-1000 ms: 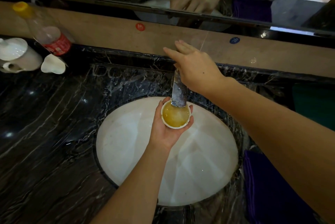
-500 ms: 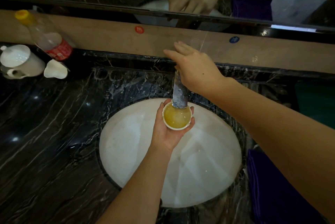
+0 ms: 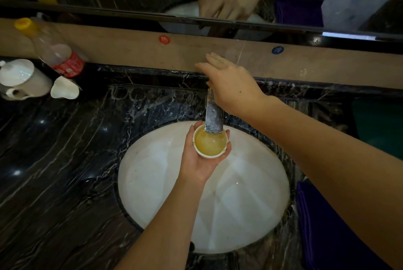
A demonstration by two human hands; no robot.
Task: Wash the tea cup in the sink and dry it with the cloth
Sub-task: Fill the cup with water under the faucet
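Observation:
A small white tea cup [image 3: 207, 156] holding yellowish liquid sits in my left hand [image 3: 197, 167], which cups it from below over the white sink basin [image 3: 239, 193]. The cup's far rim is right under the end of the metal tap spout [image 3: 214, 117]. My right hand [image 3: 231, 86] lies over the top of the tap with fingers stretched out toward the wall; the tap's handle is hidden beneath the palm. A folded purple cloth [image 3: 322, 226] lies on the counter to the right of the basin.
The counter [image 3: 54, 171] is wet black marble. At its back left stand a plastic bottle [image 3: 54, 51] with a yellow cap, a white pot [image 3: 21, 79] and a small white jug [image 3: 65, 90]. A mirror runs above the tan wall strip. Something dark green [image 3: 379, 121] lies far right.
Both hands keep their places, the cup staying under the spout. The view has shifted slightly, so the counter items sit lower in the frame.

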